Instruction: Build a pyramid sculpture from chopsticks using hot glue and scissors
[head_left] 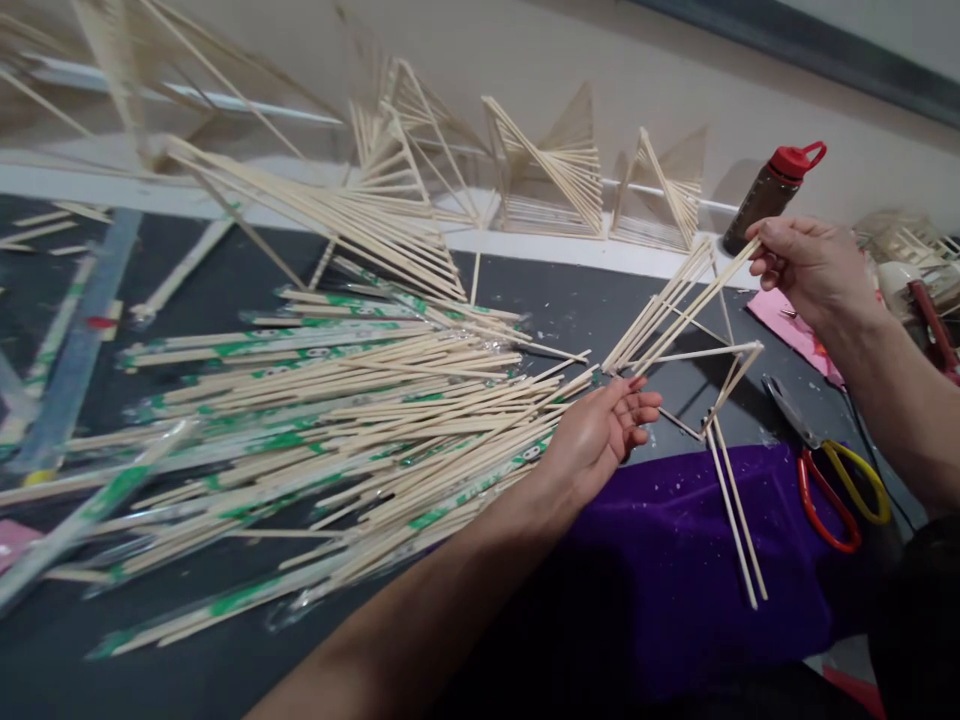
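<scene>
My right hand pinches the upper end of a chopstick, which slants down to the left. Its lower end lies close to the fingertips of my left hand. That hand is palm up with loosely curled fingers and nothing visible in it. Around the held stick stands a small half-built chopstick frame, with a fan of slanted sticks on its left side and two sticks reaching toward me over a purple cloth. Left of my left hand lies a large pile of loose and wrapped chopsticks.
Scissors with red and yellow handles lie at right, near a pink cloth. A red-capped bottle stands behind. Several twisted stick structures line the wall. A clear ruler lies at far left.
</scene>
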